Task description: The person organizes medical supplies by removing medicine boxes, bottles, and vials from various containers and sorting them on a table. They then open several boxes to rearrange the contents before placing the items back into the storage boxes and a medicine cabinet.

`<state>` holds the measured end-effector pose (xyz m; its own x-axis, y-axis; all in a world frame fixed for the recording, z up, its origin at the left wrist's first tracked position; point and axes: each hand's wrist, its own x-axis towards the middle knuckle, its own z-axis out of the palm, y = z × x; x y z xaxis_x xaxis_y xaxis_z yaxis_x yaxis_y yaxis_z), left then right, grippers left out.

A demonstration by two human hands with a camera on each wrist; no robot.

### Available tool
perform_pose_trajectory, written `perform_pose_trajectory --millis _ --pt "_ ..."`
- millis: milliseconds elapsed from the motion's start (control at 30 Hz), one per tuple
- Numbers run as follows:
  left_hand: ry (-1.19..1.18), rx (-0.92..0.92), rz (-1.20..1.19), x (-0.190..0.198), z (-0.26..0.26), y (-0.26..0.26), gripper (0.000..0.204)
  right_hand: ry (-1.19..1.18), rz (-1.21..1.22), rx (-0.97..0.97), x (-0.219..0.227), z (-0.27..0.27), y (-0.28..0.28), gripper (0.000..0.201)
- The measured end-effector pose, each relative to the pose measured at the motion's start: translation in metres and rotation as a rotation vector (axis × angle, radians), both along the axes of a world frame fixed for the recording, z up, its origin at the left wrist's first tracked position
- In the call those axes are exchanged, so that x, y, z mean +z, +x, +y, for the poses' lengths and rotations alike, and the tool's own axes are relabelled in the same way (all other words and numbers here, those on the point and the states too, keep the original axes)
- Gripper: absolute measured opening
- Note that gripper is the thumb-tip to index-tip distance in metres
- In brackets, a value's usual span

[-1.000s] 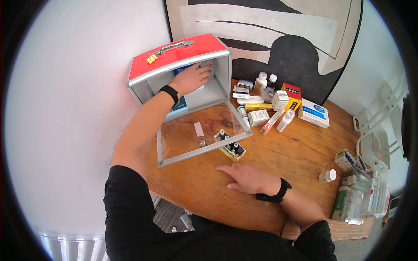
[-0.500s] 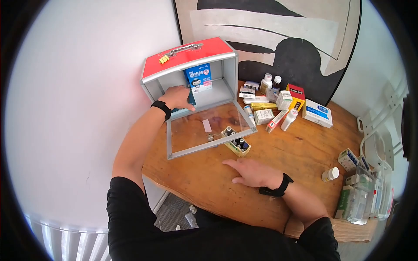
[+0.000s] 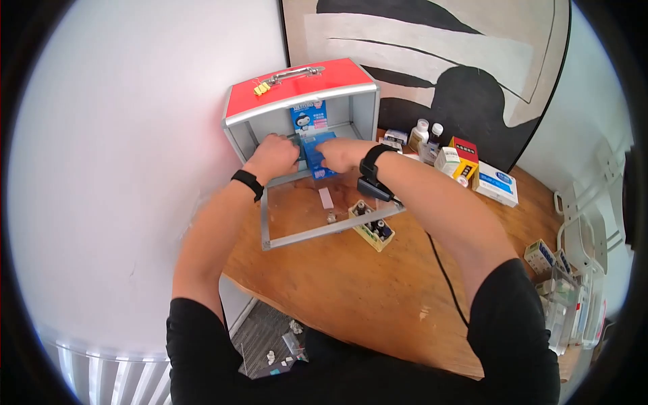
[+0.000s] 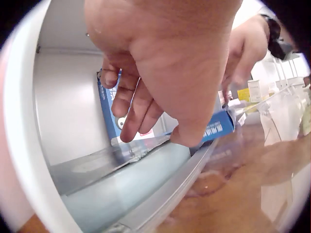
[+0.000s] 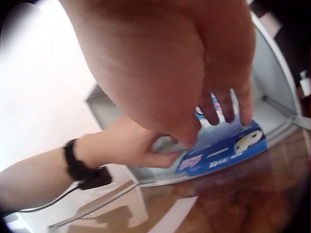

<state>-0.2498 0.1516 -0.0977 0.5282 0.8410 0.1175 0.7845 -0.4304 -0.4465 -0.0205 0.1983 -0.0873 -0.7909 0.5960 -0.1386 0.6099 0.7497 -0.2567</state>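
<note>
My left hand [image 3: 273,155] is inside the front left of a red-topped metal case [image 3: 344,73]. Its loosely bent fingers [image 4: 141,104] hang over a flat teal package [image 4: 141,179], with the thumb near a blue box's end. My right hand [image 3: 343,155] reaches in from the right and holds that blue printed box [image 3: 314,150], thumb at one end and fingers over the upper face [image 5: 211,109]. The box lies tilted near the case's front opening. Behind it stands another blue box with a penguin picture [image 3: 305,121].
The case's clear door [image 3: 290,239] lies lowered over the wooden table [image 3: 337,287]. A small carton of dark vials [image 3: 371,236] sits by its corner. Medicine boxes and bottles [image 3: 466,158] crowd the back right, partly behind my right arm. Clear containers [image 3: 563,297] stand far right.
My right hand has risen from the table into the case and taken hold of a blue box, which now shows before the penguin box. My left hand has shifted slightly right.
</note>
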Motion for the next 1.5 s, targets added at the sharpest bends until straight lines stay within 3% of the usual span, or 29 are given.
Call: perform_pose_trajectory --millis 100,167,200,267,300,333,367,500,667,733,767,867,1000,1100,1167,1233,1300,1367,1433,1500 --pt "0.046 -0.024 -0.030 -0.006 0.000 -0.009 0.022 0.099 -0.129 -0.040 -0.011 0.029 -0.006 0.054" --pt "0.166 -0.068 -0.070 -0.003 -0.004 -0.014 0.015 0.140 0.028 0.029 -0.016 0.027 0.012 0.062" --pt "0.160 -0.069 -0.074 -0.001 -0.003 -0.013 0.015 0.013 -0.025 -0.035 -0.014 0.028 0.014 0.080" --pt "0.194 0.243 -0.200 0.006 0.002 -0.007 0.015 -0.020 -0.024 -0.025 -0.008 0.020 0.025 0.089" --pt "0.194 0.240 -0.199 0.011 0.006 -0.003 0.015 -0.047 -0.023 -0.012 -0.005 0.017 0.028 0.098" --pt "0.217 0.349 -0.268 0.015 0.012 0.001 0.017 -0.058 -0.087 -0.004 -0.002 0.019 0.026 0.113" --pt "0.238 0.462 -0.339 0.016 0.017 0.004 0.019 -0.063 -0.091 -0.004 -0.001 0.020 0.025 0.113" --pt "0.233 0.403 -0.511 0.016 0.032 0.001 0.022 0.033 -0.061 0.113 -0.003 0.032 0.014 0.095" --pt "0.303 0.369 -0.324 0.017 0.034 -0.007 0.031 0.137 0.036 0.153 -0.013 0.038 0.011 0.067" --pt "0.262 0.399 -0.286 0.026 0.034 -0.004 0.030 0.189 0.082 0.104 -0.005 0.029 0.015 0.045" --pt "0.224 0.428 -0.248 0.029 0.035 -0.002 0.029 0.186 0.082 0.100 0.001 0.027 0.016 0.045" --pt "0.304 0.399 -0.248 0.029 0.036 0.002 0.029 0.345 0.269 0.066 0.014 0.035 0.017 0.023" --pt "0.475 0.295 -0.219 0.019 0.055 -0.005 0.029 0.492 0.478 -0.045 0.020 0.065 0.010 0.022" --pt "0.493 0.267 -0.295 0.024 0.057 -0.002 0.031 0.618 0.424 -0.205 0.027 0.067 -0.003 0.021" --pt "0.232 0.433 -0.221 0.034 0.056 0.001 0.034 0.677 0.370 -0.224 0.025 0.077 -0.013 0.026" --pt "0.152 0.459 -0.242 0.036 0.067 -0.003 0.036 0.701 0.340 -0.238 0.016 0.085 -0.020 0.027" --pt "0.205 0.372 -0.462 0.022 0.085 -0.013 0.037 0.700 0.339 -0.225 -0.001 0.099 -0.028 0.027" --pt "0.229 0.345 -0.446 0.013 0.094 -0.019 0.038 0.701 0.338 -0.212 0.000 0.094 -0.034 0.027" --pt "0.249 0.312 -0.428 0.012 0.098 -0.019 0.039 0.529 0.669 -0.330 0.002 0.082 -0.035 0.035" --pt "0.181 0.329 -0.635 0.024 0.088 -0.010 0.040 0.419 0.621 -0.348 0.011 0.072 -0.029 0.042"
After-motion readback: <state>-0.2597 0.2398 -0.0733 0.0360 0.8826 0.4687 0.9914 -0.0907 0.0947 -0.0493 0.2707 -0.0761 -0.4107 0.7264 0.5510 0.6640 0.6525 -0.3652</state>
